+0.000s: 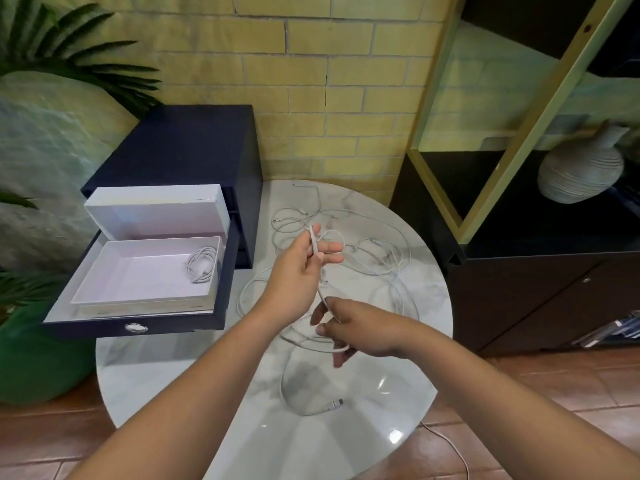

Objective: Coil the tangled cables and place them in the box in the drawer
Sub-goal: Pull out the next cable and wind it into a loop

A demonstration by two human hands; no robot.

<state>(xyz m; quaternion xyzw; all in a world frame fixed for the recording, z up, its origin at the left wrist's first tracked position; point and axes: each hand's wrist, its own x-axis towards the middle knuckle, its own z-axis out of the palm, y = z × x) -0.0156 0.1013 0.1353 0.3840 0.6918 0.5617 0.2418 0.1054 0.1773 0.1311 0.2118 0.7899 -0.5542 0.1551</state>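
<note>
White cable point(314, 244) is running taut between the two hands, out to the right of the drawer point(173, 325) and above the round marble worktop point(398, 403). The left hand point(298, 268), the one nearer the drawer, is pinching the cable between thumb and curled fingers. A short fold of it is poking up above that hand, and two fingers are sticking out to the right. The right hand point(363, 332), lower and further from the drawer, is gripping the same cable with its fingers curling round it, and a loop is hanging just under that hand. From there the line is trailing down to the worktop, where its plug point(337, 404) is lying flat, well to the right of the drawer front. Beyond the hands, also right of the drawer, the tangled cables point(377, 252) are sprawling in loose loops across the worktop. The drawer itself is standing pulled open, and inside it the white box point(138, 275) is sitting with its lid point(156, 209) propped upright at the back. One coiled cable point(202, 266) is already lying in the box, tucked into its far right corner. Another cord point(450, 445) is dangling off the worktop edge toward the floor, far to the right of the drawer.
</note>
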